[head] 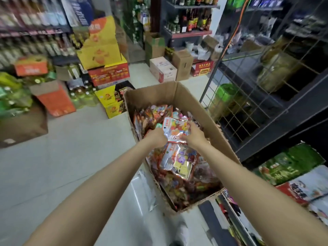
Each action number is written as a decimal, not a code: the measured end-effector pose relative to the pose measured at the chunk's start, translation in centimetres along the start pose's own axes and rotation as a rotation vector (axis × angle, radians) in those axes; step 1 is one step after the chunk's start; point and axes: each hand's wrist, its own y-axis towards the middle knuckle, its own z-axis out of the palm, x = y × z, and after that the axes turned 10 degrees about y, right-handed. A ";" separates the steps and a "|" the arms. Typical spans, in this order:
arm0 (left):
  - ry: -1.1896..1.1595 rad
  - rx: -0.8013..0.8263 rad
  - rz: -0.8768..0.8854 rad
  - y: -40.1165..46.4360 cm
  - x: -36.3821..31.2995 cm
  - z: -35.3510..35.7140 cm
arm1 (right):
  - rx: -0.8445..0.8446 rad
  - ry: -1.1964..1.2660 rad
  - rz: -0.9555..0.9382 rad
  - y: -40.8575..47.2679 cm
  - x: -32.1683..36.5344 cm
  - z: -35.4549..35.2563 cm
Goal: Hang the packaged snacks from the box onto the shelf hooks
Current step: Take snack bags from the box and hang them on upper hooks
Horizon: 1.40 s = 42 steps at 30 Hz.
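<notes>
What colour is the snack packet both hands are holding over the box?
Shiny silver foil with multicoloured candy print, seen in the head view: snack packet, left hand, right hand.

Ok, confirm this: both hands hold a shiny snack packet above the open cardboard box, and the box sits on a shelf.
Not quite. In the head view the left hand and right hand do hold the snack packet above the cardboard box, but the box sits on the floor.

Shiny, colourful snack packet (176,127) lies atop heaped packaged snacks (179,166) filling the open cardboard box (209,121).
</notes>
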 end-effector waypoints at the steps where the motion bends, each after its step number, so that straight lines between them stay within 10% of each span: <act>1: 0.022 0.011 -0.014 0.4 0.1 0.2 | -0.027 0.017 0.019 0.3 -0.1 0.2; 15: 0.313 0.058 -0.018 2.6 1.5 0.1 | -0.062 -0.015 -0.062 0.0 -2.3 -1.7; 32: 0.076 -0.010 -0.161 5.1 2.6 1.0 | 0.064 -0.436 0.057 -0.4 -1.3 -0.9; 37: 0.025 -0.130 -0.173 5.5 2.6 1.2 | -0.082 -0.825 -0.211 -0.1 -0.5 0.2; 42: 0.076 -0.142 -0.187 5.5 2.5 1.9 | 0.185 -0.821 -0.328 1.7 0.6 0.6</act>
